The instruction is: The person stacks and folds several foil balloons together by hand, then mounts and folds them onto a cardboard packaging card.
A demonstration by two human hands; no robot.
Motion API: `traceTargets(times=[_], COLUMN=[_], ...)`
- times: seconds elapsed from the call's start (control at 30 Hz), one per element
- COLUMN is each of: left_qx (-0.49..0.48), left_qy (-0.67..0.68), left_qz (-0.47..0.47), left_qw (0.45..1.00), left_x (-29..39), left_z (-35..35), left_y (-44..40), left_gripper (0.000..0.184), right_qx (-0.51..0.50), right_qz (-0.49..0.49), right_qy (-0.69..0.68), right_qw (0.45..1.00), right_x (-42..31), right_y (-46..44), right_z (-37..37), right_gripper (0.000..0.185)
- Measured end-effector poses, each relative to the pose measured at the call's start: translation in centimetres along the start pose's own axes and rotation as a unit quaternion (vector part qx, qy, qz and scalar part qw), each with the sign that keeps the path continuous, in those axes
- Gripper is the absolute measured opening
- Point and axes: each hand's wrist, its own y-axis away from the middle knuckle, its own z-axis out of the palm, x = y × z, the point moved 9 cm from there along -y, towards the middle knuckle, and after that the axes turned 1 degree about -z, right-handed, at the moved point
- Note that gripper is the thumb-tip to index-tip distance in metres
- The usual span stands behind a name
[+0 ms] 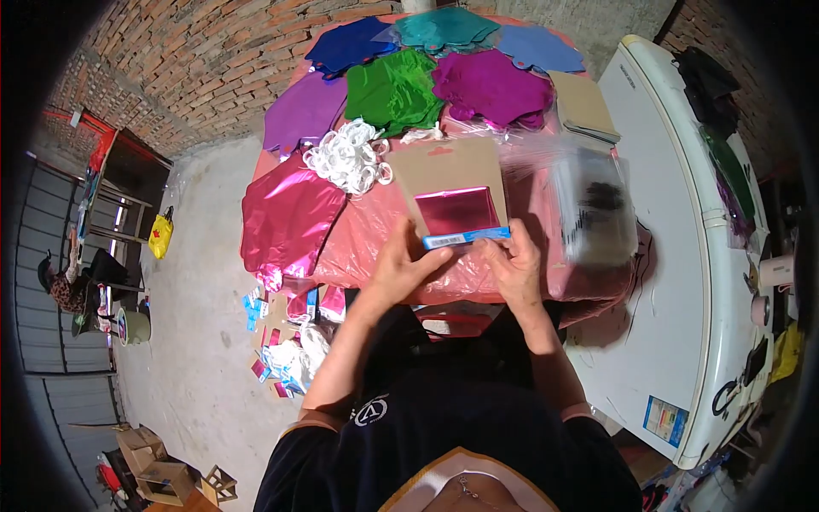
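A brown card (452, 169) with a cut-out hanging slot lies on the pink-covered table, a folded shiny magenta foil piece (458, 210) on its lower part. Across the foil's lower edge runs a blue and white barcoded strip (467, 238). My left hand (405, 266) pinches the strip's left end between thumb and fingers. At the right end, the fingers and thumb of my right hand (514, 260) close on the same strip. White elastic loops (350, 157) are heaped beyond my left hand.
Foil stacks in green (394, 92), purple (493, 90) and red-pink (293, 220) lie around the table. Clear plastic bags (595, 209) and brown cards (585, 107) sit at the right, beside a white freezer (653, 256). Finished-looking packets (294, 354) lie low at the left.
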Motion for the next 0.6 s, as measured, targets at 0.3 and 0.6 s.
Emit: traceTargets(times=[0.3,0.6], left_qx=[0.072,-0.053], left_qy=[0.198,0.124], left_qz=[0.083,0.01], left_qw=[0.974,0.991], left_x=[5.5,3.5], left_z=[-6.0,-4.3], left_y=[-2.5,-2.4], left_gripper=[0.032,0.026], right_qx=[-0.094,-0.089], right_qz=[0.075,0.104], right_qy=[-0.004,0.021], right_qw=[0.993,0.99], right_x=[1.7,1.9], right_y=[0.3,1.0], right_z=[-0.7,-2.7], right_gripper=[0.015,0.016])
